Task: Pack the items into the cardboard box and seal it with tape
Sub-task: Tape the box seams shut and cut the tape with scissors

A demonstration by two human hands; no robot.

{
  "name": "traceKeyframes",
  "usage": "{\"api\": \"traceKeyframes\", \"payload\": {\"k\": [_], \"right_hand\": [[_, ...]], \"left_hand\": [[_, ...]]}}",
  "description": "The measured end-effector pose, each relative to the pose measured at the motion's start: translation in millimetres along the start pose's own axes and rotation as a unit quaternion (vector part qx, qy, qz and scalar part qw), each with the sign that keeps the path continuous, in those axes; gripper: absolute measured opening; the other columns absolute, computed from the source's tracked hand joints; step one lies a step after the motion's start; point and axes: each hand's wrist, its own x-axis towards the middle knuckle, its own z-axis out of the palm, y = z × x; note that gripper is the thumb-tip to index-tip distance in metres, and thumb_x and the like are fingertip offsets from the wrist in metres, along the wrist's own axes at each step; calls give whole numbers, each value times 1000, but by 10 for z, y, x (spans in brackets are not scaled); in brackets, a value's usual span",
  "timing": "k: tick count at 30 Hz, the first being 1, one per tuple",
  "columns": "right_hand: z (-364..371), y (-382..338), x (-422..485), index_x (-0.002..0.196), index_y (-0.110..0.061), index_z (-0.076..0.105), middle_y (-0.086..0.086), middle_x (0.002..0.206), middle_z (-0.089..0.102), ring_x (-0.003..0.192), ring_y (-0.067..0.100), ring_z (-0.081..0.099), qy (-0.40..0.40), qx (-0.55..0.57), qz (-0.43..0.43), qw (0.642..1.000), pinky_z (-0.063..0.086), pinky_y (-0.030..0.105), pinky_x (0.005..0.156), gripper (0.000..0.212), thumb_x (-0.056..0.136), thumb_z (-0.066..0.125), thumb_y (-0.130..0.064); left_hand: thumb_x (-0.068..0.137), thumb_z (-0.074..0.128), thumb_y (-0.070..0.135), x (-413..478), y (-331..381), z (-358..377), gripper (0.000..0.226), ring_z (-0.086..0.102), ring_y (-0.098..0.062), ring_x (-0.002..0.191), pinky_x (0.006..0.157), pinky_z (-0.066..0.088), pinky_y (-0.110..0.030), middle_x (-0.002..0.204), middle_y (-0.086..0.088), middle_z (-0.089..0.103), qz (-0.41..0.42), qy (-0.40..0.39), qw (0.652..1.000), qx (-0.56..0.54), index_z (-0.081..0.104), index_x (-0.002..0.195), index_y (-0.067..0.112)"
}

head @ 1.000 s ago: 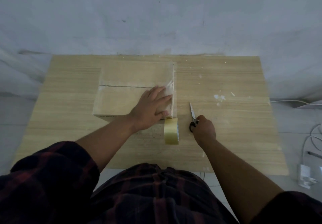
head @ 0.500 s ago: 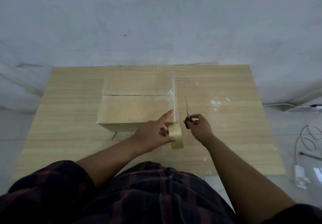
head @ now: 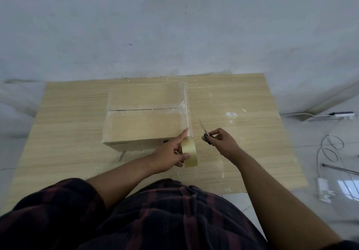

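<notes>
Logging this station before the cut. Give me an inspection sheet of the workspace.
Surface: wooden table, pale specks on the right half.
Job's things: cardboard box closed, flap seam visible; clear tape strip along its right edge, running to the tape roll.
Clutter: nothing seen.
Grips: left hand holds the roll at the box's near right corner; right hand holds scissors, blades pointing away from the person.
Cables: white cable and charger on the floor, right.
Surroundings: grey wall, tiled floor.
</notes>
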Motion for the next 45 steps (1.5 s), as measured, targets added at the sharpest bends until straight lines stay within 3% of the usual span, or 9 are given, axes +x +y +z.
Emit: {"api": "traceKeyframes", "payload": {"k": [2,5,15,26,33,37,40,43,45], "right_hand": [[-53,-43,-20,113,-16,66,-19,74,75,62,-7,58,-12,18,-2,1000,39,20,59,40,95,76,-50],[-157,-79,-32,113,-13,67,-23,68,70,74,3,58,-29,32,-10,999,39,21,63,37,97,75,-46],[-709,-154,-116,89,-22,72,4,76,55,58,12,33,-155,-10,28,987,23,33,60,13,96,71,-33],[-774,-187,-94,88,-20,69,5,75,55,57,15,30,-222,-59,34,973,23,30,58,38,70,79,-51],[-805,-248,-41,86,-21,70,5,77,57,62,15,32,-233,-86,24,968,27,30,59,35,70,79,-51],[-826,-206,-26,88,-19,69,3,76,58,61,15,33,-225,-69,20,972,27,30,59,36,72,79,-49],[-815,-145,-24,89,-19,70,3,76,59,59,14,34,-221,-46,21,974,27,29,58,28,80,77,-44],[-789,-97,-31,90,-19,71,3,76,60,60,14,34,-225,-34,17,974,28,29,56,16,93,73,-35],[-774,-84,-36,89,-19,71,3,76,59,59,14,34,-232,-35,14,972,26,29,57,15,94,73,-33]], "left_hand": [[101,71,18,11,63,-69,92,75,-27,104,85,65,-40,133,-10,68,-37,-36,997,-48,14,158,63],[101,72,19,30,139,-149,94,75,-30,107,83,66,-45,141,-4,64,-78,-67,993,-49,14,155,70],[102,70,19,61,270,-126,84,77,-26,103,75,65,-44,142,8,59,-121,-53,988,-77,24,157,64],[102,69,18,53,369,-121,80,78,-18,92,70,62,-35,125,8,70,-149,-34,986,-64,31,154,65],[100,74,27,-61,183,49,85,77,-18,96,75,65,-36,127,1,69,-47,23,998,17,24,155,66],[97,76,29,-148,-171,224,86,61,-18,80,85,55,-33,87,0,55,39,82,995,41,24,157,64],[95,79,32,-110,-242,187,92,63,-24,85,87,53,-31,91,-11,57,50,78,993,70,21,158,64],[98,76,30,-80,-223,152,90,49,-10,76,83,49,-25,85,1,45,65,76,989,106,18,157,64],[100,73,27,-65,-209,156,85,51,-10,83,92,58,-30,91,3,45,56,65,993,78,21,156,65]]}}
